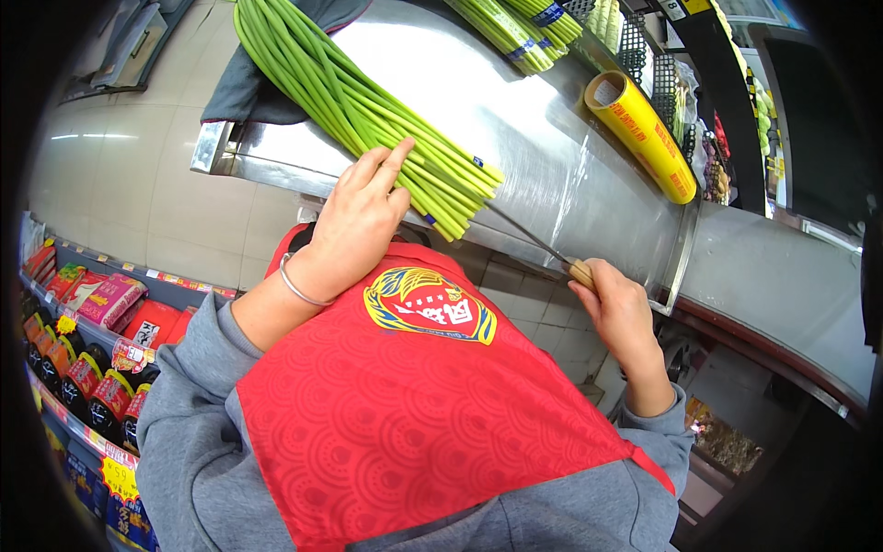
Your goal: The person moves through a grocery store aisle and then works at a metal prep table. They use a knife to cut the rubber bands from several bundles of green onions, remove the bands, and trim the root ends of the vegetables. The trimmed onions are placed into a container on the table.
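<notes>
A large bundle of long green stalks, perhaps garlic shoots, [359, 114] lies diagonally on the stainless steel counter [552, 172], its paler cut ends towards me. Blue bands show near those ends. My left hand [369, 203] rests on the bundle's near side with the fingers spread over the stalks. My right hand [614, 303] grips the wooden handle of a knife [528, 234]. The thin blade points up and left, and its far part reaches the cut ends, where the stalks partly hide it. Whether it is cutting into them I cannot tell.
A yellow roll of wrapping film [641, 138] lies at the counter's right. Banded green stalk bundles [510, 31] lie at the back. A dark grey cloth [255, 90] hangs over the left corner. Black baskets of vegetables stand beyond. Shelves of bottles [110, 400] and packets are at lower left.
</notes>
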A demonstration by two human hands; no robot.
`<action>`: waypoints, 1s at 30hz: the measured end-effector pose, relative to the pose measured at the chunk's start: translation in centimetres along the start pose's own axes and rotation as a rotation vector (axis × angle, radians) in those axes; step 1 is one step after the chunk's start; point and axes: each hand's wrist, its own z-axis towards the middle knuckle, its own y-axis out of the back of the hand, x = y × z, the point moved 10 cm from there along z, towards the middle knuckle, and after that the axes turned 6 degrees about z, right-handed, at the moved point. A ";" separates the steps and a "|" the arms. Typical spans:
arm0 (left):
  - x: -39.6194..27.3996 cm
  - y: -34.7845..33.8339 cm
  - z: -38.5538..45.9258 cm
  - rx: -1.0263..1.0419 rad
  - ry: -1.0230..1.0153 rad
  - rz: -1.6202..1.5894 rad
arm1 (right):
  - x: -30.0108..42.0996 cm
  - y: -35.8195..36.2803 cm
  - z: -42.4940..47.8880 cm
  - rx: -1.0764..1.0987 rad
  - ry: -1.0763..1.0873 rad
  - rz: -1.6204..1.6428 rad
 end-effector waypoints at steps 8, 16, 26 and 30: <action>-0.2 1.8 -0.1 -0.056 -0.023 -0.102 | -3.6 1.3 0.0 -0.219 -0.102 0.212; 1.7 5.4 0.2 -0.153 0.010 -0.310 | -4.6 -4.0 6.5 -0.377 -0.078 0.153; 1.3 4.2 2.3 -0.048 0.209 -0.710 | 0.5 -4.6 10.1 -0.329 0.079 0.647; -0.8 3.1 4.4 -0.020 0.203 -0.857 | 6.6 -5.6 10.6 -0.096 0.033 1.721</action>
